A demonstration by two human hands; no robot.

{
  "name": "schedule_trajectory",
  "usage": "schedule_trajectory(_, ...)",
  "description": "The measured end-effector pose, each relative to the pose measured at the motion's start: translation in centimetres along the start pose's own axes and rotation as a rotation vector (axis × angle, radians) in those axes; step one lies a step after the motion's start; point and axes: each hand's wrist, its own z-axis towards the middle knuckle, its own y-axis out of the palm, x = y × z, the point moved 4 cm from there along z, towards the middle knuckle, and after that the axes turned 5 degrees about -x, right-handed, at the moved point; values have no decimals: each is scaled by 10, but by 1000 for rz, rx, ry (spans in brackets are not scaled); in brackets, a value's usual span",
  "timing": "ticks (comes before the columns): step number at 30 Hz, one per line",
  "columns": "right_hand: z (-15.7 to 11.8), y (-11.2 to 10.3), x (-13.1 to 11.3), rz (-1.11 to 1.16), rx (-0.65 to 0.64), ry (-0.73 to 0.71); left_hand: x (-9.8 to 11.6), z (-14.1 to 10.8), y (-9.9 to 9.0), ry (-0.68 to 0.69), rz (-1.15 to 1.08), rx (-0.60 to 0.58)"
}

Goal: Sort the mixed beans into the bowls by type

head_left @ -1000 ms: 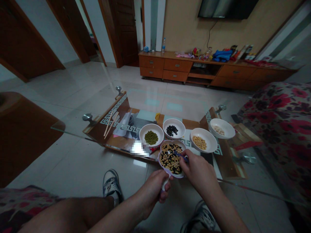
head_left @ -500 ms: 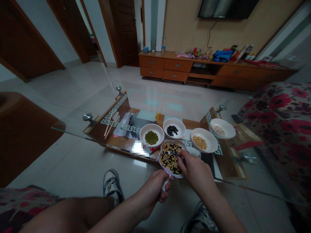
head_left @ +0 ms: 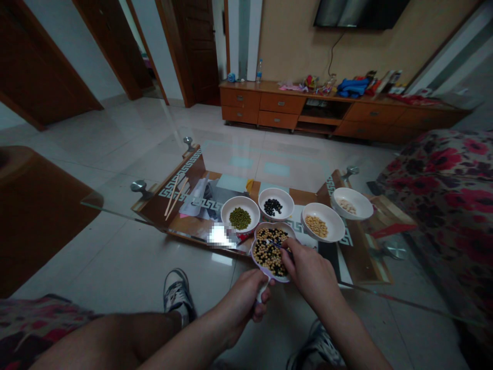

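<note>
My left hand point(head_left: 248, 298) is closed around the white handle of a scallop-edged, lilac-rimmed bowl point(head_left: 263, 271). Mixed black and tan beans point(head_left: 272, 252) fill it, with some green among them. Over its right side, my right hand point(head_left: 310, 267) pinches a thin dark-blue tool point(head_left: 278, 245), its pale tip down at the beans. The tool's exact kind is too small to tell. Just beyond stand a bowl of green beans point(head_left: 240, 218), a bowl of black beans point(head_left: 273, 207), a bowl of tan beans point(head_left: 317, 226) and a bowl of pale pieces point(head_left: 347, 206).
The bowls stand on a glass-topped coffee table point(head_left: 127, 205) with metal posts. Chopsticks point(head_left: 176, 198) appear at its left. A wooden stool-like block point(head_left: 46, 216) is at far left, a flowered sofa cover point(head_left: 442, 174) at right. Across the floor runs a low cabinet point(head_left: 285, 105).
Almost nothing differs. Inside the handled bowl the beans near the tool look slightly shifted; both hands keep their places.
</note>
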Motion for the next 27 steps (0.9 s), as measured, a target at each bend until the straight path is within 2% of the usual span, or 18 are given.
schedule_trajectory(16, 2, -10, 0, 119, 107, -20, -1, 1, -1, 9, -3, 6)
schedule_trajectory(27, 16, -25, -1, 168, 335, 52, -1, 3, -1, 0, -1, 10)
